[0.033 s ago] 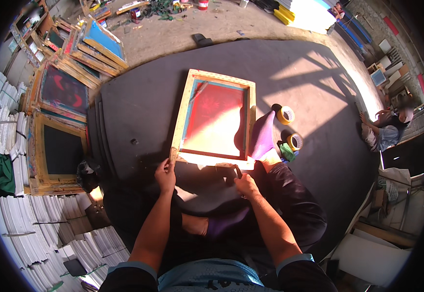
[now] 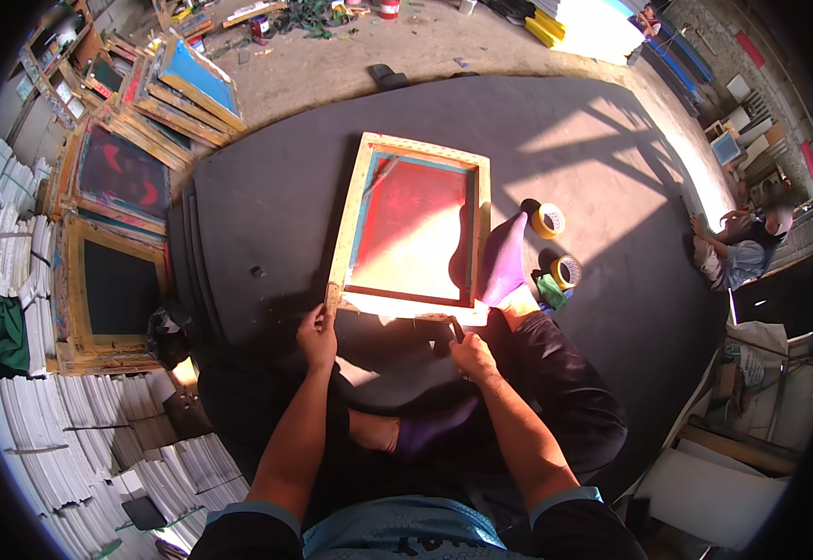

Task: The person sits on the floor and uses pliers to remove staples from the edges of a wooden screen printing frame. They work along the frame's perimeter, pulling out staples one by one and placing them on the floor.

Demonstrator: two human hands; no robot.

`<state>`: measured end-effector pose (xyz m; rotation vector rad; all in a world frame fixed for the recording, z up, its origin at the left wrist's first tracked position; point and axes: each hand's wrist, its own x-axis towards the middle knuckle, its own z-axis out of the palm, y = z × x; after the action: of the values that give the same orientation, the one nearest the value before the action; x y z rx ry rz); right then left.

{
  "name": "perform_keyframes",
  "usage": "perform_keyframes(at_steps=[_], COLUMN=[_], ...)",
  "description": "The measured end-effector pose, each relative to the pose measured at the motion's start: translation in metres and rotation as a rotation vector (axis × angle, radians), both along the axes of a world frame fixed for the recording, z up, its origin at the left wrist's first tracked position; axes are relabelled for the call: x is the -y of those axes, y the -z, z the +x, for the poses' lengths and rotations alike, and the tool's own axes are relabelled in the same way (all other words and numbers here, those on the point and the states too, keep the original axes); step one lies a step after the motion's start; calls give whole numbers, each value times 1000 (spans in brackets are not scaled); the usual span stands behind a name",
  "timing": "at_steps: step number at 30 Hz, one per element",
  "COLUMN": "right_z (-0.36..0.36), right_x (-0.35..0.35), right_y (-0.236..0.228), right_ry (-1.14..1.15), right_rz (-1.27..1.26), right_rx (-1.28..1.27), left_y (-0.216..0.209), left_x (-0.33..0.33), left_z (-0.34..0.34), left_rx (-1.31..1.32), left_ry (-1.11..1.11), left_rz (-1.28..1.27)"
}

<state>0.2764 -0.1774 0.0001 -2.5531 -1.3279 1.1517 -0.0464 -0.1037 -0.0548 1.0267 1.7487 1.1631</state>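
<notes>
A wooden screen-printing frame (image 2: 483,205) is tilted in front of me, its mesh red with a blue border and partly in bright sun. My left hand (image 2: 318,340) grips the frame's near left corner, fingers closed on the wood. Closed as well, my right hand (image 2: 473,357) holds a slim dark tool (image 2: 457,328) whose tip meets the frame's near rail, right of the middle. Its exact kind is too small to make out. The frame's far right side is close to my purple-socked foot (image 2: 504,261).
Two yellow tape rolls (image 2: 548,220) and a green cloth (image 2: 550,291) lie right of my foot on the dark sheets (image 2: 611,308). More screen frames (image 2: 72,289) and white stacks (image 2: 42,420) line the left. Another person (image 2: 737,247) sits at the far right.
</notes>
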Motion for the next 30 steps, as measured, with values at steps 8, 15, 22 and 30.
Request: perform_keyframes(at_steps=[8,15,22,30], right_z=[-3,14,0,-95], right_x=[7,13,16,12], right_y=[10,45,11,-41], right_ry=[-11,66,66,-67], right_rz=[108,332,174,98], right_rx=[101,-99,-479,-710], left_y=[14,-4,-45,-85], left_x=[-1,-4,4,19], left_z=[-6,-1,6,24], left_rx=[-18,-88,-637,-194], left_ry=[14,60,63,714], left_rz=[36,24,345,166])
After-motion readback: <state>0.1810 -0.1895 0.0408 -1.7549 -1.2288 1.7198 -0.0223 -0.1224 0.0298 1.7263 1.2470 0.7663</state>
